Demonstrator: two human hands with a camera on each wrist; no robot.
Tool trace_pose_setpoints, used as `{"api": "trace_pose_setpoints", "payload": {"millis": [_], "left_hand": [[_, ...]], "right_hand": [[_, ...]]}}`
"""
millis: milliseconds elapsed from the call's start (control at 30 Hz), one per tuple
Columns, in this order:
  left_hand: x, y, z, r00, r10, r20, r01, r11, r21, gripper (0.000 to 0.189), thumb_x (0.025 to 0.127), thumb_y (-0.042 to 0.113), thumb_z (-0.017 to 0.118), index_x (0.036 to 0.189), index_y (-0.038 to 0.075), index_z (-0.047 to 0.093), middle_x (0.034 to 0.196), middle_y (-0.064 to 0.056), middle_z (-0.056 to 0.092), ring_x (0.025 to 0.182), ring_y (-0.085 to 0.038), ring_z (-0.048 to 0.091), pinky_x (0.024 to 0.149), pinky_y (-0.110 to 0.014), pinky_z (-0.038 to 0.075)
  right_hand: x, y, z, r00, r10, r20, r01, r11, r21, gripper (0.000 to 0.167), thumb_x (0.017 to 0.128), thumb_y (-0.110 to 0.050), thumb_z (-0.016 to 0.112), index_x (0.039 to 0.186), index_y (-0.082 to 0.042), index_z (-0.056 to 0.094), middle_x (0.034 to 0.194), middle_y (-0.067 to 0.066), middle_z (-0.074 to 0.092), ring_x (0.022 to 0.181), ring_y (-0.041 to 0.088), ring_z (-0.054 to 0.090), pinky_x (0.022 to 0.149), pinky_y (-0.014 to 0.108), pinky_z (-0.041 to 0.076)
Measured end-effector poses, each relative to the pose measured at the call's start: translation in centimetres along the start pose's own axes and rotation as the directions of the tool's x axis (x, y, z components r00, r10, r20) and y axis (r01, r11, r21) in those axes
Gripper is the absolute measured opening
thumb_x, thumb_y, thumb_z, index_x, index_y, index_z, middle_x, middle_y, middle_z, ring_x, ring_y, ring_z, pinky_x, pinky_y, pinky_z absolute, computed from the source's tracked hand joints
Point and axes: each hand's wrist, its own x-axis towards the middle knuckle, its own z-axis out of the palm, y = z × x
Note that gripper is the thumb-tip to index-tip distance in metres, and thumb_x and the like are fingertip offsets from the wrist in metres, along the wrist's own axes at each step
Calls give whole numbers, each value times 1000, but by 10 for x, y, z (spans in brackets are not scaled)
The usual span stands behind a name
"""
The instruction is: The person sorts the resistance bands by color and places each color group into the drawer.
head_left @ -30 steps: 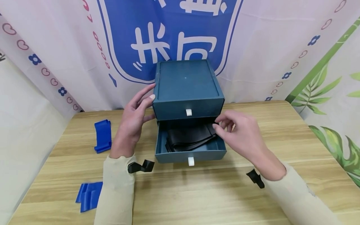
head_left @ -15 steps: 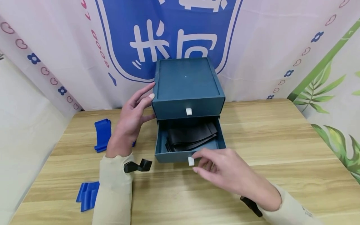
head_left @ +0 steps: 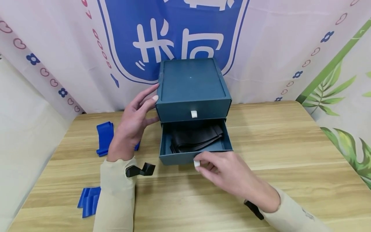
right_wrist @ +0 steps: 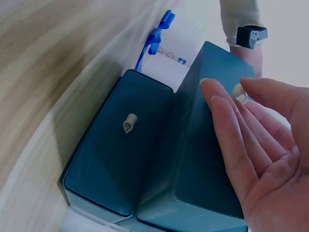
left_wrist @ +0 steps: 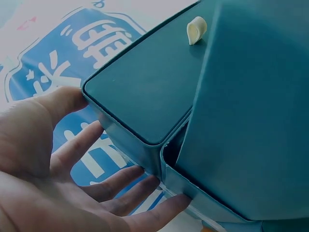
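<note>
The lower drawer (head_left: 175, 159) juts out on the near side of the blue-green box (head_left: 191, 80), its white tab (head_left: 197, 163) pinched between the thumb and fingers of my right hand (head_left: 227, 172). Folded black strips (head_left: 194, 138) lie inside it. My left hand (head_left: 133, 122), fingers spread apart, touches the box's left side. On the table (head_left: 275, 135) to the left lie blue strips (head_left: 105, 137), one partly hidden behind my left wrist.

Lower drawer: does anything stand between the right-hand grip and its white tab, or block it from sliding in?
Nothing visible does. The right-hand grip pinches the white tab of the lower drawer; the black strips lie inside it, though the drawer's back is hidden.
</note>
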Motion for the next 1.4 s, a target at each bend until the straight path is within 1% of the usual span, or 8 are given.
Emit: {"api": "trace_pose_setpoints", "payload": {"millis": [200,400,633,767,1000,1167,1400], "left_hand": [[1,-3,2,1000,16,-4,-16,1000,0,48,111,34,60,158,36,54,167,-7,47,148,-31,45,121,-72,39],[0,-5,5,1000,5,-12,-5,1000,0,48,110,35,61,157,38,55,167,-5,47,149,-30,45,121,-71,40],[1,-6,9,1000,16,-7,-16,1000,-4,47,111,34,60,157,37,55,165,-6,49,148,-30,46,120,-70,42],[1,-6,9,1000,14,-10,-14,1000,-2,47,111,34,60,157,38,55,165,-5,48,149,-30,45,121,-70,41],[2,-6,10,1000,16,-10,-15,1000,6,48,111,36,60,158,39,54,167,-5,47,152,-30,42,122,-72,39],[3,-7,11,1000,25,-8,-25,1000,11,48,111,35,59,158,38,53,167,-5,47,150,-31,43,121,-73,39],[2,-8,11,1000,25,-8,-25,1000,6,48,111,35,59,159,38,53,168,-7,46,151,-31,42,122,-73,38]], "right_hand": [[14,13,1,1000,-7,-23,7,1000,-18,13,96,-7,81,108,-10,77,91,-1,82,75,4,76,69,14,60],[30,29,-2,999,-6,-36,5,1000,-26,13,96,-8,80,109,-8,77,92,1,82,77,8,77,70,16,61],[43,43,-4,997,69,-28,-69,998,-2,15,97,-10,80,111,-8,77,93,2,83,80,11,78,71,20,63],[50,48,-4,995,96,-37,-96,995,-3,16,96,-12,82,111,-8,78,92,3,83,78,11,78,71,23,64],[56,55,-5,991,122,-57,-121,993,15,13,96,-10,81,109,-9,78,93,5,83,78,14,79,71,28,65],[56,55,-6,988,147,-45,-146,989,19,14,97,-11,80,110,-10,78,95,5,83,78,14,79,72,30,65],[55,54,-5,987,156,-32,-156,988,10,17,96,-13,81,112,-11,77,96,5,83,78,14,78,72,31,65]]}}
